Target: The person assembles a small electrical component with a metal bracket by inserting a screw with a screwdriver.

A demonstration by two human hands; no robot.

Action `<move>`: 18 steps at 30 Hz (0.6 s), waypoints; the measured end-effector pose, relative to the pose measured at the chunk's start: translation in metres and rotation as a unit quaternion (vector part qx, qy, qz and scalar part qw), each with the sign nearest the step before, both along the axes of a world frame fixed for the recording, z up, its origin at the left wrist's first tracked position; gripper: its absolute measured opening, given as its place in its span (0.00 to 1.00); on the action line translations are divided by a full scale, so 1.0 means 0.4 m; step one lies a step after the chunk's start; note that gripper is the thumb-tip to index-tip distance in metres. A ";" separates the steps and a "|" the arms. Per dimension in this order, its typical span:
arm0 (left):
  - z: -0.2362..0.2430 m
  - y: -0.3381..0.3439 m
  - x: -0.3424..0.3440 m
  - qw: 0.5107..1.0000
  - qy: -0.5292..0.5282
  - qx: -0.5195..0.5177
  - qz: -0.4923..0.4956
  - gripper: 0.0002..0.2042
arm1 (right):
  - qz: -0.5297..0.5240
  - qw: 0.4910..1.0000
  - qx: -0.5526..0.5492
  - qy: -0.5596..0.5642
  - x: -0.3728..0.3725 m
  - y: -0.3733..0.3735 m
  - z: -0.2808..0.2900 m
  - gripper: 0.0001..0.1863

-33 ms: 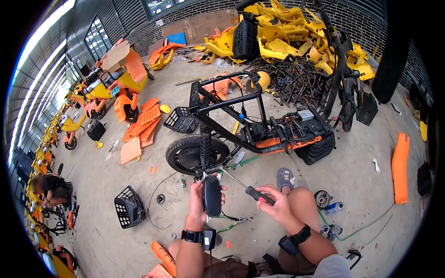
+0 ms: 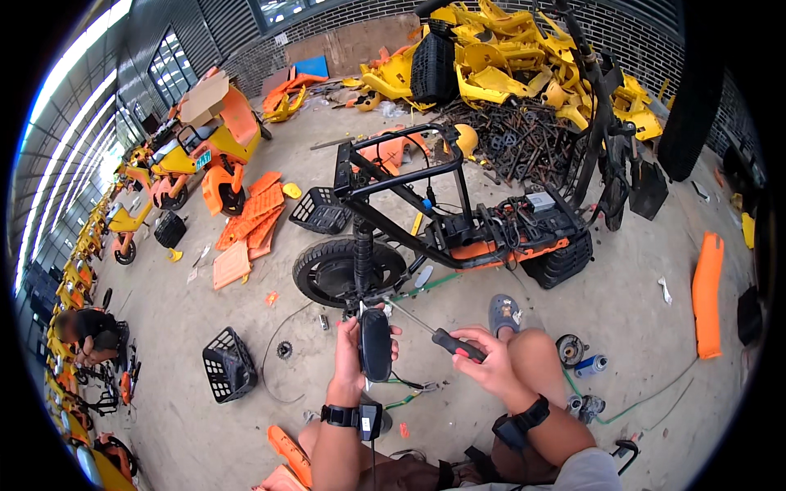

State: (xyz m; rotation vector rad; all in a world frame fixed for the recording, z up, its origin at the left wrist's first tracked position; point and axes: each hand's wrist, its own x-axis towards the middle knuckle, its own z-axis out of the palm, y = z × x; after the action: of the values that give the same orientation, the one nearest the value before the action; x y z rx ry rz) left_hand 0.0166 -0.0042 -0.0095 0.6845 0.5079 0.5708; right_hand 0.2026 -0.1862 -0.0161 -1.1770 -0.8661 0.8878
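Around a long black oval part (image 2: 376, 344), whose exact kind I cannot make out, my left hand (image 2: 349, 348) is closed with the fingers behind it. The part stands upright just below the black shock absorber (image 2: 363, 262) and rear wheel (image 2: 332, 274) of a stripped scooter frame (image 2: 393, 214). My right hand (image 2: 489, 360) grips a screwdriver (image 2: 449, 339) by its dark handle. Its thin shaft points up and left, with the tip close to the lower end of the shock absorber and the top of the oval part. Whether the tip touches anything is too small to tell.
A black basket (image 2: 229, 366) lies at left, another (image 2: 321, 211) behind the wheel. A spray can (image 2: 590, 366) and metal parts (image 2: 571, 351) lie right of my knee. Beyond are an orange panel (image 2: 707, 295) and a yellow plastic heap (image 2: 499, 65). A person (image 2: 92, 335) crouches far left.
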 end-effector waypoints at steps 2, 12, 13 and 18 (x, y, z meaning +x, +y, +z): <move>0.000 -0.001 0.002 1.000 -0.014 0.023 -0.009 0.30 | 0.006 1.000 -0.006 0.001 -0.004 -0.001 0.007 0.18; -0.003 0.006 -0.002 0.997 0.052 0.043 0.022 0.27 | -0.052 0.989 0.076 -0.116 0.001 0.006 -0.018 0.14; -0.004 0.006 -0.002 0.997 0.056 0.048 0.019 0.27 | -0.063 0.986 0.082 -0.132 0.002 0.006 -0.018 0.14; -0.005 0.002 -0.002 0.996 0.078 0.048 0.017 0.26 | -0.054 0.986 0.078 -0.141 0.003 0.007 -0.014 0.14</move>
State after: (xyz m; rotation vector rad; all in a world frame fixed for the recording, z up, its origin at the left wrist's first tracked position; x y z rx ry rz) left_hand 0.0160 -0.0033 -0.0114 0.8178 0.6413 0.5793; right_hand 0.2038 -0.1835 -0.0217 -1.2172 -1.0682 0.5615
